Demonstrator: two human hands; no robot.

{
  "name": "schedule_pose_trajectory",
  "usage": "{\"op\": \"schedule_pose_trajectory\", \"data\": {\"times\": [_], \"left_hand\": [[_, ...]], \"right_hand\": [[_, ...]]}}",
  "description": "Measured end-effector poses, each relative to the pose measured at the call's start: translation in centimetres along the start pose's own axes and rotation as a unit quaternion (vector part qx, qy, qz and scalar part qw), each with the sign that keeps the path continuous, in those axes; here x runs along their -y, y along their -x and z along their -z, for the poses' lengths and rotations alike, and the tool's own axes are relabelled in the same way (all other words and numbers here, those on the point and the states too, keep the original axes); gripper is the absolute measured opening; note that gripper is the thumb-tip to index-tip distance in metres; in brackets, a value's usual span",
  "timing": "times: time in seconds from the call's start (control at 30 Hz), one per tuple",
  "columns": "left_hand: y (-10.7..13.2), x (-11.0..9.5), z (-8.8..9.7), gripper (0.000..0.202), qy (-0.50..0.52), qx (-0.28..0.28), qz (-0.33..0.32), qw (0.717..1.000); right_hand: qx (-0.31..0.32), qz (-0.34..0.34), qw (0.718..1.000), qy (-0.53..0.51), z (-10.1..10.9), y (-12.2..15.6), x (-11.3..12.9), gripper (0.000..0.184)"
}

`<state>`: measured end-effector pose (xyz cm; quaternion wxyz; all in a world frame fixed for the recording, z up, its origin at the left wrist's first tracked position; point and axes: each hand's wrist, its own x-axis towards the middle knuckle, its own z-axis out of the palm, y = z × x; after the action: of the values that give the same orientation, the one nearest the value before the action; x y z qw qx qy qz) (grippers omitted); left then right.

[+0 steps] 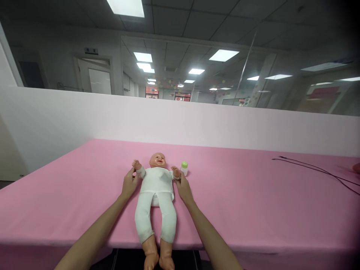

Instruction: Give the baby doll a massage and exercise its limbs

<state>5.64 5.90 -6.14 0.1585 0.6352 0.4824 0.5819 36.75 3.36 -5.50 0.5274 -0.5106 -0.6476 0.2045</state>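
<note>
No legible text, label or number. Dark plate [91,50] above door [84,75] too small to read; red panel [323,93] blurred.

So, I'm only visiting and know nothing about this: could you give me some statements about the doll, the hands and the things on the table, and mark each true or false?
1. The doll lies on its back, face up. True.
2. Both hands are at the doll's legs. False: the left hand is at one arm and the right hand at the other.
3. The small bottle stands upright. True.
4. The bottle's cap is red. False: it is green.
5. Thin dark cables lie toward the right of the picture. True.
</note>
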Motion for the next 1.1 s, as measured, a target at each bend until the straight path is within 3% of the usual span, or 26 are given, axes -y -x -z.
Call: {"op": "schedule_pose_trajectory", "data": {"times": [0.13, 0.2, 0.33, 0.43, 0.5, 0.6, 0.67, 0.77, 0.87, 0.97, 1.1], "left_hand": [[-0.4, 0.3, 0.6, 0.036, 0.076, -0.087, 0.089, 0.989], [-0.4, 0.4, 0.7, 0.036, 0.076, -0.085, 0.091, 0.989], [-0.1, 0.3, 0.3, 0.034, -0.004, 0.015, -0.018, 1.000], [0.1, 0.0, -0.2, 0.036, -0.057, 0.083, -0.141, 0.985], [0.2, -0.1, -0.3, 0.037, -0.066, 0.099, -0.176, 0.977], [0.0, -0.2, -0.3, 0.035, -0.043, 0.065, -0.095, 0.992], [-0.2, 0.1, -0.1, 0.037, 0.006, 0.008, -0.010, 1.000], [-0.7, 1.0, 0.2, 0.042, 0.089, -0.080, 0.098, 0.988], [-1.0, 1.7, 0.4, 0.045, 0.108, -0.106, 0.138, 0.979], [-0.7, 1.6, 0.1, 0.040, 0.067, -0.058, 0.064, 0.994], [-0.1, 0.7, -0.5, 0.036, -0.025, 0.063, -0.102, 0.992]], "right_hand": [[-0.041, -0.076, 0.995, -0.058, 0.2, -0.4, -0.4, 0.036], [-0.050, -0.072, 0.995, -0.040, 0.2, -0.4, -0.3, 0.036], [0.002, 0.015, 0.999, 0.038, 0.3, 0.3, 1.1, 0.037], [0.058, 0.086, 0.994, 0.040, 0.1, 0.8, 2.1, 0.037], [0.063, 0.099, 0.993, 0.030, 0.0, 0.7, 2.1, 0.038], [0.021, 0.053, 0.998, -0.013, 0.0, 0.1, 1.0, 0.040], [-0.027, -0.006, 0.998, -0.056, 0.1, -0.5, 0.0, 0.036], [-0.092, -0.099, 0.984, -0.117, 0.2, -1.2, -1.2, 0.035], [-0.116, -0.119, 0.978, -0.124, 0.4, -1.3, -1.6, 0.037], [-0.095, -0.063, 0.991, -0.076, 0.4, -1.0, -1.0, 0.036], [0.016, 0.050, 0.999, -0.011, 0.7, -0.1, 0.4, 0.042]]}}
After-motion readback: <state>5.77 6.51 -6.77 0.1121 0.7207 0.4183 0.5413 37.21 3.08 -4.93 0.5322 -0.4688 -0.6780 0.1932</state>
